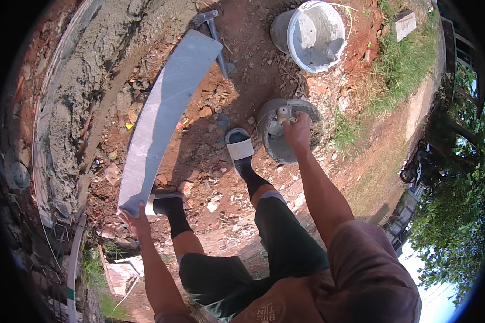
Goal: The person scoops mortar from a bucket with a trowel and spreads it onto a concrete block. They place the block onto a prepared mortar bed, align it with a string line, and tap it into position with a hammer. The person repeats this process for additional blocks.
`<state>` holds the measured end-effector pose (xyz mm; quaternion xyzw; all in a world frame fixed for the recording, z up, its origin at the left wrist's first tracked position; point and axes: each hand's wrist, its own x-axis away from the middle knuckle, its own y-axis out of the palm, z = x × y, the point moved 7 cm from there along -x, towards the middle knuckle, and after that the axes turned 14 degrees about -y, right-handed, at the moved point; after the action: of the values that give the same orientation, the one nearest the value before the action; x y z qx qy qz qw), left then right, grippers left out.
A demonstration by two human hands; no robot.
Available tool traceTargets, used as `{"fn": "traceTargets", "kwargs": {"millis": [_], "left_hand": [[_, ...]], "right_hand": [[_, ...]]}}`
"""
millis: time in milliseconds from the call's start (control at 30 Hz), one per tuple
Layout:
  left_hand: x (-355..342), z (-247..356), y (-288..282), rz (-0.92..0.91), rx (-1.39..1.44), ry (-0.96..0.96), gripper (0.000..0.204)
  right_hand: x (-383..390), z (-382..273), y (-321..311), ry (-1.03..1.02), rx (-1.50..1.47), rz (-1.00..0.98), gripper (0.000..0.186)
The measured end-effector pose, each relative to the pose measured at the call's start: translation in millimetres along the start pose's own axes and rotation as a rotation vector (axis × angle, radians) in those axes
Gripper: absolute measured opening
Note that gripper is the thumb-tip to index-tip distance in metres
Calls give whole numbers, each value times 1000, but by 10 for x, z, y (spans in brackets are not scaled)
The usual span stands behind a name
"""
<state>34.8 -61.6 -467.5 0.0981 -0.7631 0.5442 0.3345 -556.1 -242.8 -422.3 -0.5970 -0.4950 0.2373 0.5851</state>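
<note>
A long, smooth grey concrete slab (159, 113) stretches from near my left foot to the hammer. My left hand (137, 222) grips its near end, thumb on the top face and fingers around the edge. To the right, my right hand (299, 132) is over a mortar-smeared bucket (280, 153) with grey mortar in it. Its fingers close around the pale, rounded handle of a trowel (282, 113); the blade is largely hidden by the hand and bucket.
A hammer (212, 35) lies by the slab's far end. A white bucket (317, 67) with mortar residue leans farther off. Wet mortar (86, 81) runs along the left. Rubble and red soil surround my sandalled feet; grass (404, 64) grows at right.
</note>
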Motion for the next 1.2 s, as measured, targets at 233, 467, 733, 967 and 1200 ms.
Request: {"fn": "traceTargets", "kwargs": {"millis": [233,467,733,967,1200], "left_hand": [[-46,216,-143,-131,39,109,102],[-83,-24,-69,9,103,178,94],[-170,-311,-31,414,227,411,94],[179,109,-99,318,85,425,87],[268,-117,-174,347,363,682,71]], "right_hand": [[-230,354,388,-188,-217,-241,48],[91,921,-1479,-69,-831,290,38],[-949,1069,-2530,-340,-677,655,37],[-2758,651,-1145,-240,-156,8,37],[-2978,228,-732,-337,723,-72,26]]}}
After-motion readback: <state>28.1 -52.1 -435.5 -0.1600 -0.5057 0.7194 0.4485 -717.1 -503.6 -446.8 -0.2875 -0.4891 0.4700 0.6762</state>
